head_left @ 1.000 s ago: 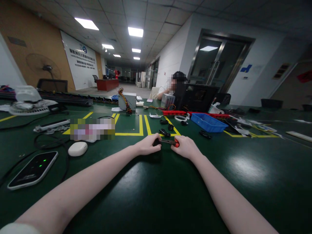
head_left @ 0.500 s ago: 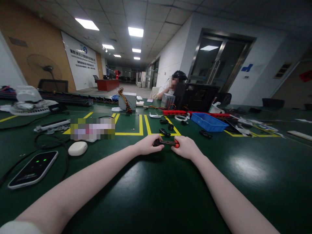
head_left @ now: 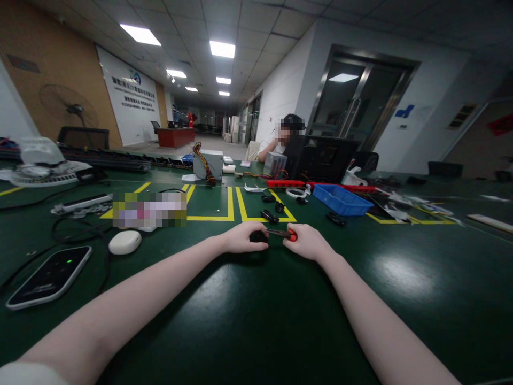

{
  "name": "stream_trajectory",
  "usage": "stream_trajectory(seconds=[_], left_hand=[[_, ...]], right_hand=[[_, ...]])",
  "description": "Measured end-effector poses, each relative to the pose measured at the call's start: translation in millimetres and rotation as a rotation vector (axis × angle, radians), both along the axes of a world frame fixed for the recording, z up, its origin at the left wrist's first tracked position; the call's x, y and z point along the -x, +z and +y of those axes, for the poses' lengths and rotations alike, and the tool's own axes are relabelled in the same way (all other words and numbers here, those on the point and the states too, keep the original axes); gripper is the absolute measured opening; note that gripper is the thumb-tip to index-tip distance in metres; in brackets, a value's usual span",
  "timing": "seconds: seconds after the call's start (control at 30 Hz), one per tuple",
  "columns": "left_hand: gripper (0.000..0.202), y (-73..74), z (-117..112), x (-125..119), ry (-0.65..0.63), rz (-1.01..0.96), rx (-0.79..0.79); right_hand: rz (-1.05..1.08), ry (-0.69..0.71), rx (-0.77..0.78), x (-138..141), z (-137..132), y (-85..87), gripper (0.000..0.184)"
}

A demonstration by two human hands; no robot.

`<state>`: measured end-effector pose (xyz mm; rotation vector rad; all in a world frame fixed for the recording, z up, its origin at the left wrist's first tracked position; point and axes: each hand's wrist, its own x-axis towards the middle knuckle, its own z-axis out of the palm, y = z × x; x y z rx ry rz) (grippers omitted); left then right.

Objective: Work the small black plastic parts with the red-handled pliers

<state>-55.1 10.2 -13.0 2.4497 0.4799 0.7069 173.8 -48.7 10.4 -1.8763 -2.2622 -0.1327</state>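
the left hand (head_left: 245, 236) pinches a small black part (head_left: 258, 237), seemingly to steady it against the pliers (head_left: 279, 233); the right hand (head_left: 308, 241) grips their red handles (head_left: 293, 236), probably for leverage.

Your pliers (head_left: 280, 233): red grip (head_left: 293, 236), dark grey metal. Your tabletop (head_left: 256, 321): dark green, ruled with yellow lines (head_left: 231, 206). You also see: tray (head_left: 352, 208), blue; long strip (head_left: 285, 184), red; small parts (head_left: 269, 216), black; rounded case (head_left: 125, 243), off-white; phone (head_left: 48, 280), black with pale rim and green light (head_left: 69, 261).
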Motion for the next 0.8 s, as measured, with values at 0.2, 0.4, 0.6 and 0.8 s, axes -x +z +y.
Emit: stream_trajectory(seconds=[0.2, 0.4, 0.6, 0.8], left_hand=[[0.033, 3.3, -1, 2, 0.019, 0.031, 0.039], [0.032, 4.3, 0, 0, 0.026, 0.009, 0.076], [0.034, -1.0, 9, -2, -0.004, -0.043, 0.212], [0.034, -2.1, 12, 0, -0.002, -0.053, 0.339]], right_hand=[[0.007, 0.004, 0.027, 2, -1, 1.1, 0.016], [-0.034, 0.037, -0.001, 3, -1, 1.7, 0.017], [-0.109, 0.098, -0.049, 6, -2, 3.2, 0.018], [-0.130, 0.114, -0.081, 7, -2, 3.5, 0.018]])
